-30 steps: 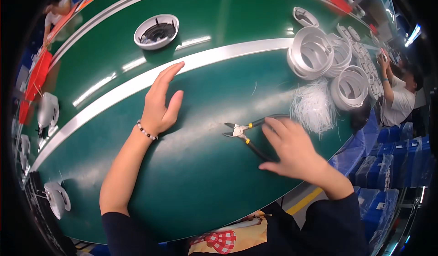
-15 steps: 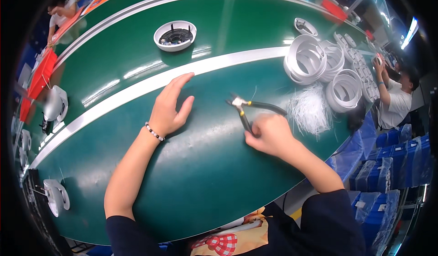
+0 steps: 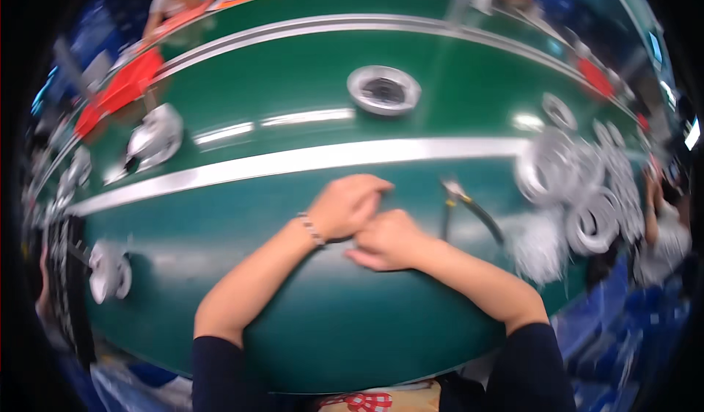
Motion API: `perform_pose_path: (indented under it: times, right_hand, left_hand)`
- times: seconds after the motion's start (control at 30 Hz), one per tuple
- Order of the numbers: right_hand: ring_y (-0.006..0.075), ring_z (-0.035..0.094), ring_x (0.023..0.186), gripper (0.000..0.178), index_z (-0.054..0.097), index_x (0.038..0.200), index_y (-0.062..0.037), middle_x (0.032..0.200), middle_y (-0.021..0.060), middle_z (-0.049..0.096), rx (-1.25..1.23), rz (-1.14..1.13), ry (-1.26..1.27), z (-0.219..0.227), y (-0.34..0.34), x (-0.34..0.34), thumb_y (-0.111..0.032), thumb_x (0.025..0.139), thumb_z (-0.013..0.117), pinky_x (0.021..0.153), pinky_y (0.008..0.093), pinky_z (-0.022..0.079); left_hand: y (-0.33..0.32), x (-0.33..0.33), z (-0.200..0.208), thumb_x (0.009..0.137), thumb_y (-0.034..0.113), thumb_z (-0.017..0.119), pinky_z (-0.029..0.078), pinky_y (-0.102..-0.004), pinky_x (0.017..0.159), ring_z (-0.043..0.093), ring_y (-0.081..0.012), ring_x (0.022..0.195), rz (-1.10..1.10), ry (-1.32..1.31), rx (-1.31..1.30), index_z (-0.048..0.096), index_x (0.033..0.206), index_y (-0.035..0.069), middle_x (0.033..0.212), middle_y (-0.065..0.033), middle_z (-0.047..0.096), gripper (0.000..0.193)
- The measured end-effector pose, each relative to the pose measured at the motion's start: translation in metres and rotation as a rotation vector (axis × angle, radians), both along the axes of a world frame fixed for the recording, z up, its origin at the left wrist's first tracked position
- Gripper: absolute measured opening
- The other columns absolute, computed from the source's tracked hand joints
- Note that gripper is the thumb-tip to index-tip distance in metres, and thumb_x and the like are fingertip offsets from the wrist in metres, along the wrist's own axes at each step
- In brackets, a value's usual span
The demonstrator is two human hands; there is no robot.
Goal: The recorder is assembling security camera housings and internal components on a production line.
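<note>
My left hand (image 3: 346, 206), with a beaded bracelet at the wrist, is over the middle of the green work table, fingers and thumb apart. My right hand (image 3: 392, 240) meets it from the right, its fingers curled in against the left palm; anything inside them is hidden. Both hands are slightly blurred. Just right of the hands, a pair of cutting pliers (image 3: 456, 192) with black and yellow handles lies on the table, its handles spread. Past it sits a heap of thin clear-white strips (image 3: 537, 249).
White plastic rings (image 3: 544, 168) stand stacked at the right. Beyond the pale strip, a round white housing (image 3: 383, 90) with a dark inside sits on the green surface. White parts (image 3: 155, 137) stand at the far left, another (image 3: 110, 271) nearer. A person (image 3: 660, 228) works at the right.
My right hand has left the pliers and moved left to meet my left hand. The pliers stay on the table. The whole view has shifted, so the surroundings appear farther right and lower.
</note>
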State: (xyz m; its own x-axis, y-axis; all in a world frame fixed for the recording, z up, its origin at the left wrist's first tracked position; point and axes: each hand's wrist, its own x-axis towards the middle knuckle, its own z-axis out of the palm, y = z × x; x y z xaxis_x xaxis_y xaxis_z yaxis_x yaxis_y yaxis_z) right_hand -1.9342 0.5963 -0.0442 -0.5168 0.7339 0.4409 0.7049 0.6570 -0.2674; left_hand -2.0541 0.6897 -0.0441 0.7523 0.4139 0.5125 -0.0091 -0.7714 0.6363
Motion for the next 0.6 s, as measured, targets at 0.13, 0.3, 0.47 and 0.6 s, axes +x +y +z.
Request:
perform_pose_path:
  times: [0.13, 0.3, 0.47, 0.6]
  right_hand:
    - [0.0225, 0.052, 0.048, 0.031, 0.048, 0.049, -0.0089, 0.052, 0.0047, 0.049, -0.027, -0.06, 0.06, 0.01, -0.008, -0.001, -0.025, 0.069, 0.065, 0.044, 0.0346, 0.04]
    - [0.0233, 0.051, 0.047, 0.028, 0.048, 0.05, -0.0081, 0.05, 0.0056, 0.048, -0.066, -0.032, 0.172, 0.017, -0.01, 0.0, -0.021, 0.067, 0.067, 0.043, 0.0352, 0.039]
    - [0.0277, 0.054, 0.053, 0.019, 0.059, 0.074, -0.0063, 0.056, 0.0089, 0.054, -0.006, -0.453, 0.173, 0.083, 0.002, 0.065, -0.023, 0.068, 0.066, 0.049, 0.0365, 0.042]
    - [0.0234, 0.06, 0.058, 0.035, 0.062, 0.09, -0.005, 0.061, 0.0077, 0.061, 0.2, -1.208, 0.177, 0.146, -0.04, 0.162, -0.027, 0.065, 0.07, 0.057, 0.0327, 0.048]
  left_hand:
    - [-0.003, -0.004, -0.002, 0.077, 0.004, 0.048, 0.047, -0.0354, 0.073, 0.058, -0.0292, 0.082, -0.022, 0.022, 0.025, 0.057, 0.094, 0.001, 0.091, -0.014, 0.06, 0.02]
    - [-0.003, -0.004, 0.002, 0.077, 0.006, 0.05, 0.046, -0.0353, 0.076, 0.056, -0.0289, 0.086, -0.03, -0.005, 0.062, 0.057, 0.095, 0.001, 0.092, -0.0136, 0.059, 0.02]
    - [-0.001, -0.009, 0.013, 0.074, 0.006, 0.053, 0.045, -0.0374, 0.077, 0.056, -0.0313, 0.086, -0.052, 0.055, 0.105, 0.056, 0.094, 0.0, 0.092, -0.0154, 0.059, 0.021]
    - [-0.009, -0.008, 0.028, 0.073, 0.004, 0.055, 0.045, -0.0351, 0.076, 0.056, -0.0306, 0.085, -0.023, 0.084, 0.1, 0.056, 0.094, 0.0, 0.092, -0.0152, 0.059, 0.022]
